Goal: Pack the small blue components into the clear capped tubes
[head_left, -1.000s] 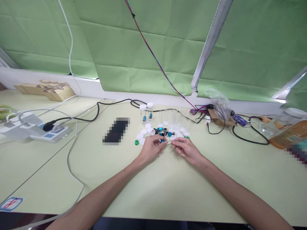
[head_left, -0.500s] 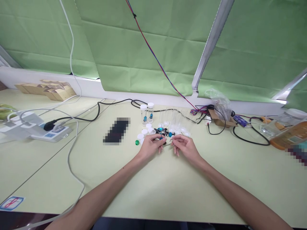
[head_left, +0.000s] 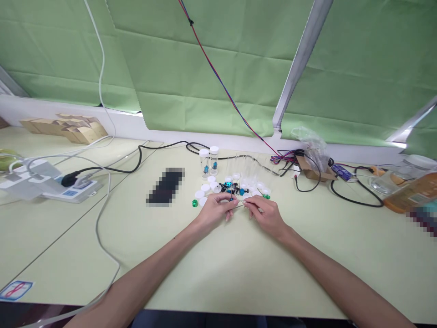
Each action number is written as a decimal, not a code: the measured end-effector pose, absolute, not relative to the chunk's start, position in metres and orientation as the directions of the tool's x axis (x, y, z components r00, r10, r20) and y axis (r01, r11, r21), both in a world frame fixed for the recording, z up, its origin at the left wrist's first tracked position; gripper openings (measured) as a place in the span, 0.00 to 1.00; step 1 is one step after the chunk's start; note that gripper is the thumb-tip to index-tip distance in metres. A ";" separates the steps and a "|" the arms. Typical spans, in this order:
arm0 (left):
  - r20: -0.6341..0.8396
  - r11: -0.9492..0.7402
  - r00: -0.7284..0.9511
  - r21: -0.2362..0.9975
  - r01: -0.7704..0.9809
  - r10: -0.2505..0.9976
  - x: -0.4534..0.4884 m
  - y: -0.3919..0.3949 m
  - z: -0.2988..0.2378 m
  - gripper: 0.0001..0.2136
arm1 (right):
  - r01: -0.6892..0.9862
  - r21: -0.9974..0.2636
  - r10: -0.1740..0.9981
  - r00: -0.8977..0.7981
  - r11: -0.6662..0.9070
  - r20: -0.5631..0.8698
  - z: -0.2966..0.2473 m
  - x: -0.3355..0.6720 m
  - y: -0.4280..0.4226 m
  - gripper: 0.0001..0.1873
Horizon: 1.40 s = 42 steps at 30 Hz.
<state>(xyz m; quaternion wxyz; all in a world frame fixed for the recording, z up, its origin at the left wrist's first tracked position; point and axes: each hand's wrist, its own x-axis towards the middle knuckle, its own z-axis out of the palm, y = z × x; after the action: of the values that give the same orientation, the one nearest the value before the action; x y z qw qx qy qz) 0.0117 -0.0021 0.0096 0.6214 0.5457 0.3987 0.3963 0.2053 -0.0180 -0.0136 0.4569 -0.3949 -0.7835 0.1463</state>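
Note:
At the middle of the table my left hand [head_left: 215, 209] is closed in a pinch on a small blue part with thin wire-like pieces [head_left: 231, 199]. Close on its right, my right hand [head_left: 269, 216] pinches thumb to fingertips at the end of these thin pieces; what exactly it grips is too small to make out. Just beyond the fingers lies a pile of small blue and black parts [head_left: 243, 191]. White round caps [head_left: 205, 187] lie beside it. Green pieces lie on both sides, one of them a green bead [head_left: 195, 203].
Two capped clear vials [head_left: 204, 165] with blue parts inside stand behind the pile, near several clear tubes [head_left: 251, 168]. A pixelated dark object [head_left: 166, 187] lies left. Power strip [head_left: 73, 189] and cables are further left; a cardboard box [head_left: 316, 171] and orange bottle [head_left: 411, 193] are right.
My right hand has turned slightly, its fingers more bunched, and a green piece now shows beyond it. The left fingertips have shifted a little right, still pinching the blue part.

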 end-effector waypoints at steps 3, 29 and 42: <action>-0.057 0.086 0.385 0.995 -0.057 0.921 0.012 -0.002 0.009 0.17 | 0.484 -0.563 0.729 -0.286 0.670 0.622 -0.014 0.206 -0.018 0.12; -0.015 0.008 0.365 1.000 0.022 0.931 0.012 -0.001 0.000 0.15 | 0.136 -0.964 0.968 -0.137 0.229 0.211 -0.006 0.195 -0.022 0.16; -0.010 -0.003 0.313 0.999 0.041 0.950 0.014 -0.002 -0.005 0.17 | 0.113 -0.969 0.970 -0.130 0.221 0.206 -0.006 0.194 -0.022 0.16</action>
<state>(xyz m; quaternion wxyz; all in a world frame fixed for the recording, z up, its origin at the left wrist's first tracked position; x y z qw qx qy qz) 0.0138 -0.0024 -0.0045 0.5635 0.5824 0.4254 0.4029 0.1941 -0.0217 -0.0063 0.4881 -0.4434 -0.6103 0.4390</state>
